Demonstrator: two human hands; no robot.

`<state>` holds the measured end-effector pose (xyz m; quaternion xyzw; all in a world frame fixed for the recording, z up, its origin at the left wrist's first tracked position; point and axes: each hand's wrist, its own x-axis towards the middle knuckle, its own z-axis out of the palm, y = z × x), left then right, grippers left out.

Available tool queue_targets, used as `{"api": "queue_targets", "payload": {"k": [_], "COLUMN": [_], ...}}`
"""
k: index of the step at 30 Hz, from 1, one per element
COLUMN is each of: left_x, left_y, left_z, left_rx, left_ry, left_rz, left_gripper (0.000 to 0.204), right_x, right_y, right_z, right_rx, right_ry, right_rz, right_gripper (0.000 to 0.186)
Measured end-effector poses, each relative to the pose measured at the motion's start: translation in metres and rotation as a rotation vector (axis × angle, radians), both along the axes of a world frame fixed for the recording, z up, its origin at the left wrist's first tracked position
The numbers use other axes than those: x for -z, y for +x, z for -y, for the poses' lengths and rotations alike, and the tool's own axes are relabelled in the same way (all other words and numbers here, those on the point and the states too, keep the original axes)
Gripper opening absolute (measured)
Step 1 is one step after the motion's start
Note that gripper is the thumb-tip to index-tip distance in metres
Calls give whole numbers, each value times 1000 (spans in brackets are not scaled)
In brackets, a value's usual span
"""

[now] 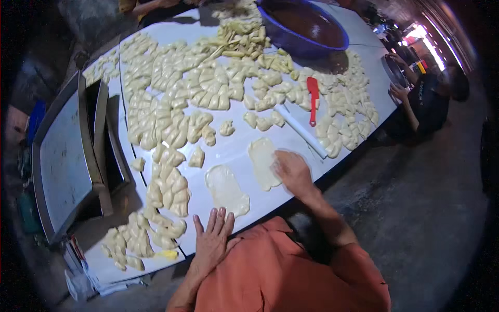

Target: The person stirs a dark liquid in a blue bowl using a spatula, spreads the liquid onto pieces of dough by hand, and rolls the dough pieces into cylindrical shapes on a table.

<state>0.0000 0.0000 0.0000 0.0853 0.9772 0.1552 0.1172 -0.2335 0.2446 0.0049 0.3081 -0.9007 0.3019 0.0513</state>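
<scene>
Two thin, flattened sheets of pale dough lie on the white table in front of me. My right hand (292, 170) is at the right edge of the farther dough sheet (262, 162); its fingers are smeared by motion, so their grip cannot be told. Beside the near end of the other dough sheet (224, 188), my left hand (213, 236) rests at the table's front edge with fingers spread and nothing held. Pale, glossy dough pieces (171, 182) lie to the left, with many more (208, 86) beyond the sheets.
A red spatula (313, 99) and a long pale bar (304, 132) lie right of the sheets. A purple basin (306, 31) of brown liquid stands at the back. Metal trays (65, 161) lean at left. At the far right, a person (429, 101) handles a round pan (395, 72).
</scene>
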Motion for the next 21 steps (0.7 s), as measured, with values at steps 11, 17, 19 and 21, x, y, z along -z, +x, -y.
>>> {"api": "queue_targets", "payload": {"k": [11, 17, 19, 21], "left_x": [15, 18, 29, 36], "left_y": [-17, -32, -27, -19], "left_z": [-18, -43, -47, -51], "left_rx": [-387, -670, -754, -792], "left_ry": [195, 83, 8, -78], "left_rz": [-272, -368, -397, -426], "left_gripper": [59, 60, 59, 59], "right_x": [-10, -34, -41, -57], "right_y": [-160, -174, -184, -201], "right_z": [-61, -91, -115, -131], "right_rx": [484, 493, 511, 527], "right_ry": [330, 319, 341, 357], "right_rz": [-106, 136, 149, 161], "right_gripper": [64, 32, 29, 27]}}
